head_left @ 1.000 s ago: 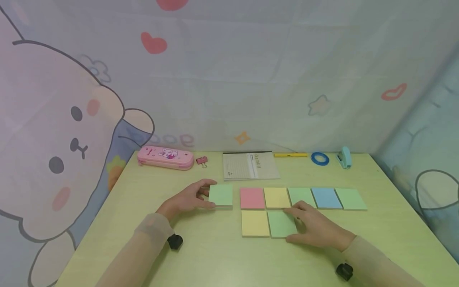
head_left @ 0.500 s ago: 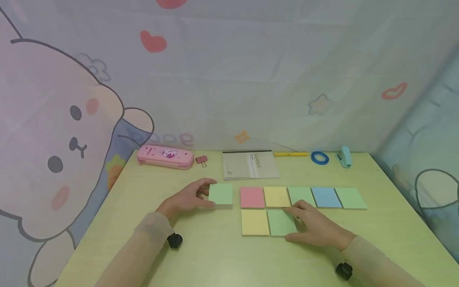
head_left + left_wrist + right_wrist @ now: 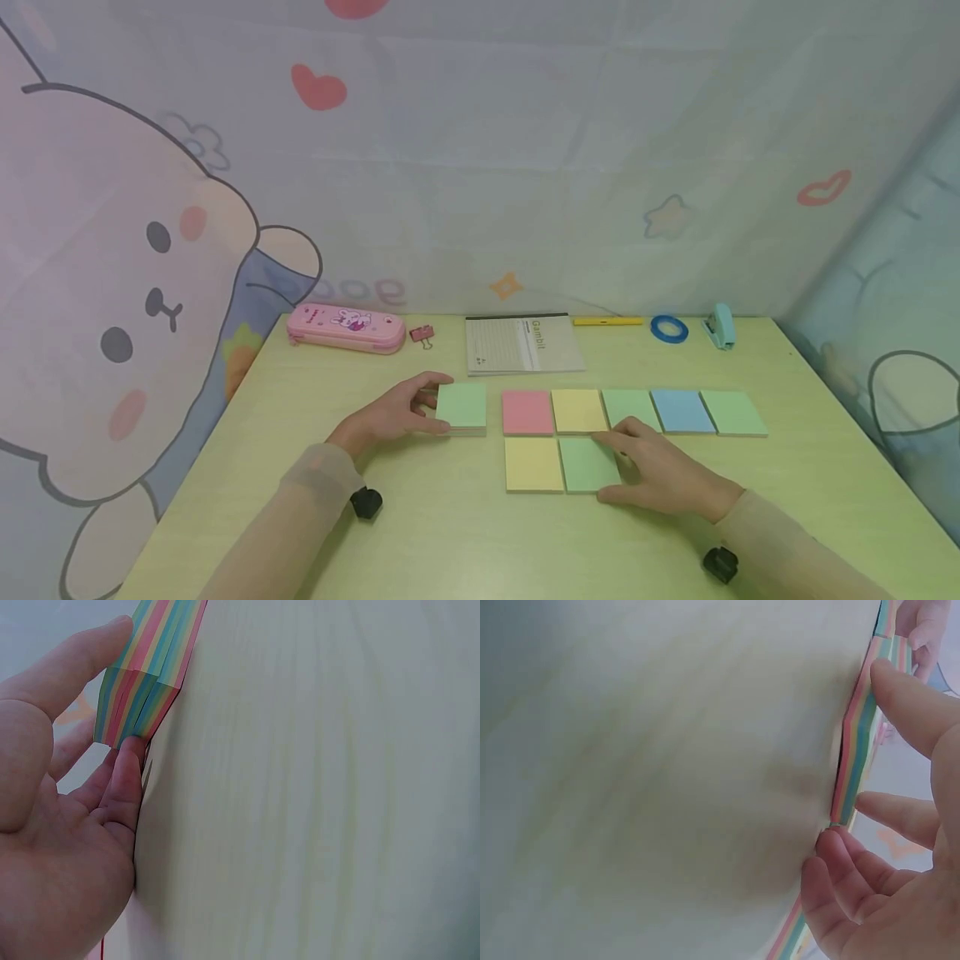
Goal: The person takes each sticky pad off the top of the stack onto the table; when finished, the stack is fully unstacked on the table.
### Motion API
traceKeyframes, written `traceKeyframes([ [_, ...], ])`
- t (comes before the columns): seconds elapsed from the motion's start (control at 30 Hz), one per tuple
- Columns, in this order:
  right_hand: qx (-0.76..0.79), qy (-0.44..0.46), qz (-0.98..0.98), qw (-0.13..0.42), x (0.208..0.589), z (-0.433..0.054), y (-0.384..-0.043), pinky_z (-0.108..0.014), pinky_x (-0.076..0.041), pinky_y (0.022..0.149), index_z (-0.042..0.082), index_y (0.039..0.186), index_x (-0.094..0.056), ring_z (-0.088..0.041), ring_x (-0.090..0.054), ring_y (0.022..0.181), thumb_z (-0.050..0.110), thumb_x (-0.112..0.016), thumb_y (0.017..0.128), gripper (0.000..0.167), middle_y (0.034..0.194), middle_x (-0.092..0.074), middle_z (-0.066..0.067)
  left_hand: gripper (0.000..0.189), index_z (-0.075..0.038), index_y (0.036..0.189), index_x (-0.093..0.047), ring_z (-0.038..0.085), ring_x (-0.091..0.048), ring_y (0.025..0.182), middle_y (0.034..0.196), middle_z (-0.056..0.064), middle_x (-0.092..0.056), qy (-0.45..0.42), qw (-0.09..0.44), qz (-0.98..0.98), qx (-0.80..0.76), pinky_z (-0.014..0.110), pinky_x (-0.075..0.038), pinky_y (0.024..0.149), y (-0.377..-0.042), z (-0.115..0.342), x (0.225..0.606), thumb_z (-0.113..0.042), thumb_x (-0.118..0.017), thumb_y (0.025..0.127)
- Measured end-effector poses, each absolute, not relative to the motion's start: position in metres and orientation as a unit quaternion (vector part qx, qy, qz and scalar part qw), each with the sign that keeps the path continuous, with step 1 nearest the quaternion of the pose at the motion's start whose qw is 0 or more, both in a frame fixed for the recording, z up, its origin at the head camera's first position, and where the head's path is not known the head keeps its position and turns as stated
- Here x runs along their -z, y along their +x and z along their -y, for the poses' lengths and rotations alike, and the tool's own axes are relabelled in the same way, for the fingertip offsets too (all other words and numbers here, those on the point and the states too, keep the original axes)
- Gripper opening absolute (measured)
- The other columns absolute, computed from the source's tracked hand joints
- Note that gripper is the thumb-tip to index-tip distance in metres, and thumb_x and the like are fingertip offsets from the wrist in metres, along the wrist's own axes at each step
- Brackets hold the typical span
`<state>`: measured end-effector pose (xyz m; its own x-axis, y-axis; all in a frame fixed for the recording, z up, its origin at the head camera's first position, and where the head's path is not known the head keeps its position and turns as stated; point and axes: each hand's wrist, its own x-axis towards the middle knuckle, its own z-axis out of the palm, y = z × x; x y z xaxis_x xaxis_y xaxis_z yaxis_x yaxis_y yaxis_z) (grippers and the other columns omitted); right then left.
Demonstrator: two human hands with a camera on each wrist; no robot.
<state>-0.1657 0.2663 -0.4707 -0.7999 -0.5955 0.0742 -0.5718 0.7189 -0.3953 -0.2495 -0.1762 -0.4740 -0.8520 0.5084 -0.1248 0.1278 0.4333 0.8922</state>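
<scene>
At the centre of the head view, my left hand (image 3: pixel 393 410) grips the left side of a stack of sticky note pads (image 3: pixel 461 406) with green on top. The left wrist view shows the stack's striped edges (image 3: pixel 146 671), with the thumb on one side and fingers on the other. Thumb and index finger of my right hand (image 3: pixel 667 473) pinch a green sticky note pad (image 3: pixel 587 465) by its front and back edges. A yellow pad (image 3: pixel 533 465) lies just left of it. Behind runs a row of pads: pink (image 3: pixel 527 413), yellow (image 3: pixel 578 410), green (image 3: pixel 624 404), blue (image 3: pixel 682 412), green (image 3: pixel 733 413).
Along the table's back edge lie a pink pencil case (image 3: pixel 347 328), a binder clip (image 3: pixel 422 335), a notepad (image 3: pixel 510 346), a yellow pen-like stick (image 3: pixel 607 322), a blue tape roll (image 3: pixel 657 333) and a mint stapler (image 3: pixel 722 327). A printed cloth (image 3: pixel 480 167) hangs behind.
</scene>
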Motion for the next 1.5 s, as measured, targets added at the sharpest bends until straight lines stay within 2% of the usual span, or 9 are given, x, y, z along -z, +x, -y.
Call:
traceKeyframes([
  [0.2,0.229,-0.296,-0.926,0.050,0.455,-0.264,-0.167,-0.034,-0.054,0.084,0.009,0.148,-0.056,-0.013,-0.059,0.100,0.056,-0.081,0.088,0.080,0.120,-0.059,0.000,0.077,-0.011,0.155,-0.047,0.026,-0.057,0.118,0.131,0.012,-0.059,0.192,0.189,-0.827,-0.494,0.037,-0.049,0.097,-0.249,0.178,0.476,-0.020,-0.086,0.089],
  [0.33,0.241,-0.293,-0.925,0.026,0.441,-0.256,-0.174,-0.037,-0.054,0.084,0.007,0.147,-0.057,-0.019,-0.063,0.103,0.054,-0.079,0.091,0.076,0.118,-0.063,-0.001,0.077,-0.011,0.155,-0.047,0.027,-0.057,0.118,0.132,0.013,-0.059,0.194,0.190,-0.825,-0.496,0.038,-0.049,0.097,-0.249,0.179,0.477,-0.020,-0.086,0.089],
  [0.53,0.243,-0.336,-0.910,-0.017,0.423,-0.219,-0.196,-0.049,-0.053,0.098,0.007,0.145,-0.057,-0.030,-0.062,0.120,0.049,-0.079,0.093,0.071,0.132,-0.064,-0.010,0.077,-0.011,0.155,-0.046,0.027,-0.057,0.118,0.132,0.012,-0.059,0.200,0.191,-0.821,-0.500,0.039,-0.049,0.098,-0.249,0.180,0.481,-0.020,-0.086,0.090],
  [0.67,0.234,-0.356,-0.905,0.006,0.420,-0.181,-0.212,-0.051,-0.049,0.107,0.006,0.149,-0.055,-0.031,-0.057,0.130,0.049,-0.078,0.093,0.074,0.143,-0.058,-0.011,0.078,-0.011,0.155,-0.046,0.027,-0.056,0.118,0.133,0.012,-0.059,0.201,0.191,-0.821,-0.498,0.039,-0.048,0.098,-0.249,0.180,0.482,-0.020,-0.086,0.089],
  [0.87,0.218,-0.367,-0.903,0.045,0.424,-0.135,-0.233,-0.046,-0.046,0.112,0.006,0.151,-0.053,-0.026,-0.053,0.134,0.052,-0.080,0.091,0.081,0.146,-0.055,-0.008,0.082,-0.013,0.156,-0.045,0.027,-0.059,0.113,0.133,0.013,-0.061,0.199,0.196,-0.817,-0.504,0.038,-0.049,0.094,-0.251,0.178,0.484,-0.021,-0.088,0.087],
  [1.13,0.188,-0.376,-0.905,0.070,0.440,-0.092,-0.248,-0.038,-0.052,0.093,0.001,0.154,-0.048,-0.022,-0.055,0.115,0.051,-0.084,0.085,0.092,0.143,-0.056,-0.013,0.082,-0.011,0.155,-0.045,0.026,-0.059,0.111,0.131,0.012,-0.063,0.206,0.199,-0.809,-0.513,0.037,-0.049,0.093,-0.252,0.176,0.486,-0.015,-0.089,0.086],
  [1.37,0.164,-0.358,-0.916,0.077,0.450,-0.079,-0.256,-0.029,-0.050,0.081,0.005,0.146,-0.053,-0.015,-0.054,0.099,0.054,-0.085,0.084,0.085,0.127,-0.058,-0.006,0.086,-0.012,0.156,-0.045,0.027,-0.055,0.106,0.133,0.012,-0.059,0.200,0.197,-0.808,-0.518,0.038,-0.046,0.093,-0.250,0.178,0.483,-0.014,-0.090,0.084],
  [1.5,0.184,-0.354,-0.915,0.063,0.452,-0.078,-0.261,-0.029,-0.051,0.079,0.005,0.141,-0.057,-0.015,-0.053,0.098,0.053,-0.086,0.081,0.083,0.125,-0.057,-0.006,0.087,-0.010,0.156,-0.043,0.026,-0.054,0.105,0.133,0.011,-0.058,0.202,0.189,-0.811,-0.516,0.038,-0.045,0.093,-0.252,0.180,0.481,-0.013,-0.091,0.083],
])
